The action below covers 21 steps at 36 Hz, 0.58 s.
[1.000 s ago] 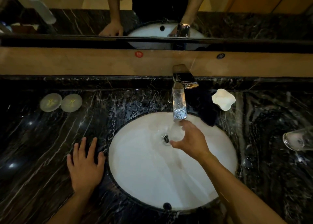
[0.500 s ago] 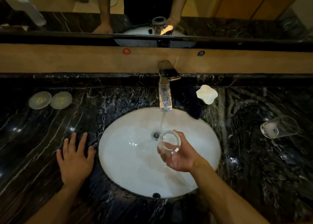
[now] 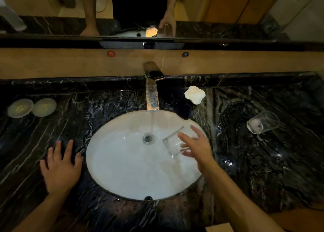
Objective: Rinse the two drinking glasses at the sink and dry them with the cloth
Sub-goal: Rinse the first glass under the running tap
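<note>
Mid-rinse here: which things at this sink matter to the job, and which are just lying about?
For the job:
- glass held tilted in right hand
- second glass on its side on the counter
- running tap
- sink
- dark cloth

Lying about:
- two round coasters
- white dish

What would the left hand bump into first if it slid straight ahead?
Probably nothing soon: the left hand lies flat on the counter, fingers pointing toward the back wall, with bare counter ahead.
</note>
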Motion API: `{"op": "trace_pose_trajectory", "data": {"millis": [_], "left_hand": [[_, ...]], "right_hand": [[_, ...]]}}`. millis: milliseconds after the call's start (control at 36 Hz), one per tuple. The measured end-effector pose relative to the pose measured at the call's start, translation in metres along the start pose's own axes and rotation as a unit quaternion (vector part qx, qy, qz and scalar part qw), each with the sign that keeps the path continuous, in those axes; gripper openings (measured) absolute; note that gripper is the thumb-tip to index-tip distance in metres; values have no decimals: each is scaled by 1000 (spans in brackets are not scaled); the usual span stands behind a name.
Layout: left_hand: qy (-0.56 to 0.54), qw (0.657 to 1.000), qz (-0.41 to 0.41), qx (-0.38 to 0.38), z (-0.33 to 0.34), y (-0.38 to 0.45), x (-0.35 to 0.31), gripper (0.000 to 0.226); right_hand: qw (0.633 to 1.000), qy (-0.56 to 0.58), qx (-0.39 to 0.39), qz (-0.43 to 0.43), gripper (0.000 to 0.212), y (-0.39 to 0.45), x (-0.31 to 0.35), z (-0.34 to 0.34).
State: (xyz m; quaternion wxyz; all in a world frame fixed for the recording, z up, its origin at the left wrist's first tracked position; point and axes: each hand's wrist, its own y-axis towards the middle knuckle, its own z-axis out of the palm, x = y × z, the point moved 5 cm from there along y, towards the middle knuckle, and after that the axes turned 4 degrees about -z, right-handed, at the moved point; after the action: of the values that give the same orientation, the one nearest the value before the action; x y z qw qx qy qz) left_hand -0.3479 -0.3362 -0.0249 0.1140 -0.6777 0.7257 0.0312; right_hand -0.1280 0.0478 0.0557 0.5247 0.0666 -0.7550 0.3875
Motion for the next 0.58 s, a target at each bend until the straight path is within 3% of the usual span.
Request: {"op": "trace_pose_trajectory", "data": {"millis": [83,222,389,583], "left_hand": [[-10,1000,-7,-1,0,-7,-3,69],[-25,1000,-3,-2,3,-27,-7,72],[-15,999,36,-7,5,-48,-9,74],[5,998,61,20,8,-63,-17,75]], "right_hand": [[970,-181,-80,-143,84,-2,15,-34],[917,-318,-144,-192,79,0,23,-80],[907,-335,-188,-170,80,11,20,-116],[911,-340,-185,-145,80,28,16,-128]]}}
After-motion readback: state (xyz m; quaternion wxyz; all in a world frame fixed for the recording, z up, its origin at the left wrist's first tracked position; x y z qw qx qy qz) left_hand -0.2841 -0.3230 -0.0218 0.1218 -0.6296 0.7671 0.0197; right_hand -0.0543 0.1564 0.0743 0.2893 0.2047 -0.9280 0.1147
